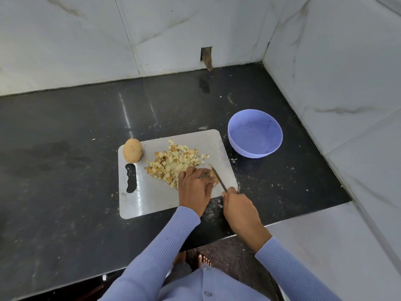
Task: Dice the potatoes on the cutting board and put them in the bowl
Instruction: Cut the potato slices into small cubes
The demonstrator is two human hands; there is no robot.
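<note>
Right hand (238, 205) grips knife (218, 178); left hand (195, 183) clamps a piece against the blade. Dice (173, 162) heaped mid-board (138, 198); bowl (255, 133) empty, near bench's right edge.

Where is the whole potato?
The round, tan whole potato sits on the far left corner of the grey cutting board, left of the diced potato pile.

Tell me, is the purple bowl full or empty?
Empty. The bowl shows only its bare purple inside; all the potato cubes lie on the cutting board beside it.
</note>
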